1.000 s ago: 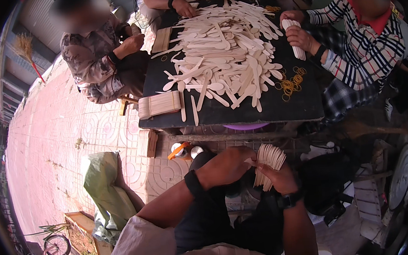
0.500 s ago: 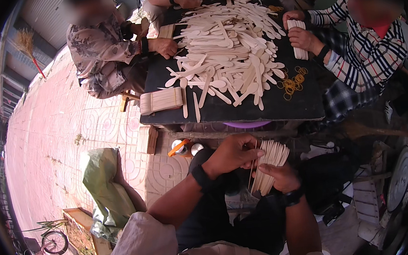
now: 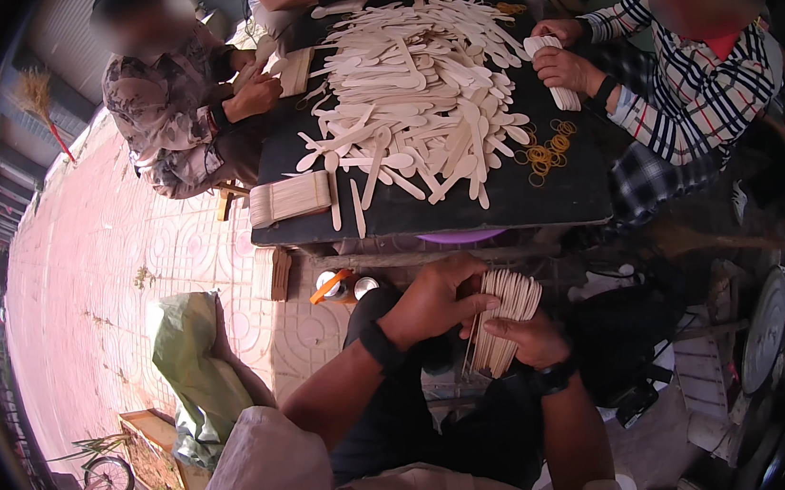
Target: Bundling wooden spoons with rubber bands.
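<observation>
Over my lap I hold a fanned bundle of thin wooden spoons, seen mostly edge-on. My right hand is wrapped round its near right side, thumb across the front. My left hand closes on the bundle's left side, thumb and fingers pressed at its edge. A few sticks at the lower left of the bundle stand slightly apart. Beyond my hands, a large loose heap of wooden spoons covers much of the black table. A neat stack of them lies at the table's near left corner.
Yellow rubber bands lie at the table's right. One co-worker at the right grips a spoon stack; another at the left handles spoons. Cans stand below the table, near a green sack.
My left fingers, which held a stick apart at the bundle's left, now press against the bundle. The left co-worker's hand has drawn back from the heap. The view has shifted slightly.
</observation>
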`<move>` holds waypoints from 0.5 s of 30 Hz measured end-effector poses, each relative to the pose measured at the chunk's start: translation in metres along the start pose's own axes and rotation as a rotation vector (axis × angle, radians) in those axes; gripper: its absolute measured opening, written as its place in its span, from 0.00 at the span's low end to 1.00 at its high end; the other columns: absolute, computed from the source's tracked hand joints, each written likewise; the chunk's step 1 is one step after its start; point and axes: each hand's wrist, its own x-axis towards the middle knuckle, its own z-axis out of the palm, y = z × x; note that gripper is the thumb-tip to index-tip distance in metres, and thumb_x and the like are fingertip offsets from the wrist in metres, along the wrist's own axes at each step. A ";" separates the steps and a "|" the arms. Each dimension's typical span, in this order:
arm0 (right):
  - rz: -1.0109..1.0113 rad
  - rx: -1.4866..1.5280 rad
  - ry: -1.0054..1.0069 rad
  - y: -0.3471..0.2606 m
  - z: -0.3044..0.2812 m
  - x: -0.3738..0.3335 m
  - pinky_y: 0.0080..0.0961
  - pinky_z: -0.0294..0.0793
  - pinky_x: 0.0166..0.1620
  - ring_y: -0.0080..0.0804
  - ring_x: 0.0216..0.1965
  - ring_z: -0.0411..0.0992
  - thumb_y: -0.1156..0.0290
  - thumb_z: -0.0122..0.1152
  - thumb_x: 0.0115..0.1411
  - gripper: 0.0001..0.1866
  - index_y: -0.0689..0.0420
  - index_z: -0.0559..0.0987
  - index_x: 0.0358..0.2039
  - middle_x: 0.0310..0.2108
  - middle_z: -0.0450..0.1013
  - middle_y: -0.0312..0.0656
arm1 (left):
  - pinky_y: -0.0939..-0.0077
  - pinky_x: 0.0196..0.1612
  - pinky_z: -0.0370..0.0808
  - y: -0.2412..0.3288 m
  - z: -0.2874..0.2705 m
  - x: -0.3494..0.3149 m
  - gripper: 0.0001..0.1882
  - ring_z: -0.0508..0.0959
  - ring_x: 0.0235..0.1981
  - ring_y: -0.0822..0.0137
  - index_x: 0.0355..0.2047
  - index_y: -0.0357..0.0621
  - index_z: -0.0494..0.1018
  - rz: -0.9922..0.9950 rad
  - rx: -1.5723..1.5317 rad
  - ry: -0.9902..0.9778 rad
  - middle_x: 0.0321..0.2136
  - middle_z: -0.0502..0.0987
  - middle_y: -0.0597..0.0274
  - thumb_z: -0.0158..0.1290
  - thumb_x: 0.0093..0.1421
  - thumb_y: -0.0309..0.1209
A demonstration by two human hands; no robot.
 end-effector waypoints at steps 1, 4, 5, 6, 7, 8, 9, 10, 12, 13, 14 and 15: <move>0.022 0.012 -0.020 -0.001 -0.002 0.000 0.32 0.74 0.43 0.35 0.37 0.73 0.78 0.57 0.54 0.22 0.61 0.66 0.49 0.37 0.71 0.43 | 0.82 0.23 0.69 0.001 0.000 0.001 0.18 0.73 0.20 0.77 0.40 0.33 0.68 0.056 0.093 0.004 0.21 0.73 0.62 0.60 0.51 0.28; 0.088 0.028 -0.014 -0.005 -0.004 -0.002 0.33 0.74 0.42 0.36 0.36 0.74 0.77 0.57 0.53 0.22 0.60 0.66 0.49 0.37 0.70 0.43 | 0.82 0.23 0.69 0.001 -0.001 0.004 0.20 0.73 0.20 0.78 0.41 0.35 0.68 0.103 0.170 -0.006 0.21 0.73 0.61 0.61 0.50 0.29; 0.086 0.031 -0.012 -0.005 -0.004 -0.003 0.33 0.74 0.42 0.36 0.36 0.74 0.77 0.57 0.53 0.22 0.60 0.66 0.49 0.37 0.70 0.43 | 0.82 0.23 0.69 0.002 0.000 0.005 0.20 0.73 0.20 0.78 0.41 0.35 0.68 0.102 0.171 -0.010 0.21 0.73 0.61 0.61 0.50 0.29; 0.100 0.076 0.019 -0.005 -0.003 -0.003 0.32 0.75 0.41 0.36 0.36 0.74 0.77 0.58 0.53 0.22 0.59 0.66 0.49 0.37 0.71 0.44 | 0.81 0.24 0.69 0.002 0.002 0.007 0.20 0.74 0.20 0.78 0.41 0.35 0.68 0.114 0.185 0.007 0.21 0.73 0.61 0.60 0.50 0.29; 0.114 0.123 0.051 -0.004 -0.002 -0.003 0.32 0.75 0.41 0.36 0.36 0.74 0.77 0.58 0.53 0.22 0.59 0.66 0.49 0.37 0.71 0.44 | 0.81 0.24 0.70 0.002 0.003 0.009 0.20 0.74 0.21 0.78 0.42 0.36 0.68 0.125 0.199 0.024 0.21 0.72 0.61 0.60 0.51 0.30; 0.111 0.125 0.053 -0.004 -0.002 -0.002 0.32 0.75 0.41 0.36 0.36 0.74 0.77 0.58 0.53 0.22 0.59 0.66 0.49 0.37 0.71 0.44 | 0.81 0.24 0.70 0.003 0.005 0.013 0.20 0.74 0.21 0.78 0.42 0.36 0.68 0.126 0.200 0.019 0.21 0.72 0.61 0.60 0.51 0.30; 0.070 0.163 0.050 -0.003 -0.002 -0.001 0.31 0.75 0.39 0.35 0.35 0.74 0.77 0.58 0.53 0.20 0.59 0.67 0.47 0.37 0.71 0.44 | 0.81 0.24 0.70 0.003 0.007 0.017 0.21 0.73 0.21 0.78 0.43 0.36 0.67 0.168 0.209 0.028 0.21 0.72 0.61 0.60 0.51 0.30; 0.028 0.202 0.046 -0.003 -0.002 0.000 0.30 0.75 0.38 0.34 0.34 0.74 0.77 0.57 0.53 0.19 0.60 0.67 0.46 0.37 0.71 0.45 | 0.81 0.25 0.70 0.004 0.007 0.021 0.21 0.73 0.21 0.78 0.44 0.36 0.67 0.210 0.217 0.037 0.22 0.72 0.61 0.60 0.51 0.30; -0.014 0.207 0.071 -0.005 -0.004 0.000 0.29 0.74 0.37 0.33 0.33 0.73 0.77 0.57 0.53 0.17 0.60 0.68 0.44 0.37 0.71 0.45 | 0.81 0.26 0.70 0.005 0.005 0.031 0.21 0.73 0.21 0.78 0.44 0.36 0.66 0.092 0.004 -0.026 0.23 0.73 0.60 0.59 0.52 0.30; -0.052 0.210 0.093 -0.006 -0.005 0.000 0.28 0.73 0.35 0.32 0.31 0.73 0.77 0.57 0.53 0.15 0.61 0.69 0.42 0.36 0.71 0.45 | 0.81 0.26 0.70 0.004 0.003 0.038 0.21 0.73 0.22 0.77 0.45 0.36 0.66 -0.030 -0.208 -0.083 0.24 0.73 0.59 0.59 0.53 0.29; -0.057 0.214 0.098 -0.006 -0.005 -0.001 0.28 0.73 0.35 0.32 0.31 0.73 0.77 0.57 0.53 0.15 0.61 0.69 0.42 0.36 0.71 0.45 | 0.81 0.26 0.70 -0.005 -0.002 0.051 0.21 0.73 0.22 0.77 0.45 0.36 0.66 -0.032 -0.206 -0.091 0.24 0.73 0.59 0.59 0.53 0.29; -0.054 0.168 0.145 -0.005 -0.004 -0.001 0.27 0.72 0.35 0.31 0.30 0.72 0.77 0.56 0.53 0.13 0.61 0.70 0.40 0.36 0.71 0.45 | 0.81 0.27 0.70 -0.020 -0.012 0.070 0.19 0.73 0.23 0.76 0.44 0.36 0.66 0.017 -0.160 0.013 0.24 0.73 0.59 0.57 0.53 0.29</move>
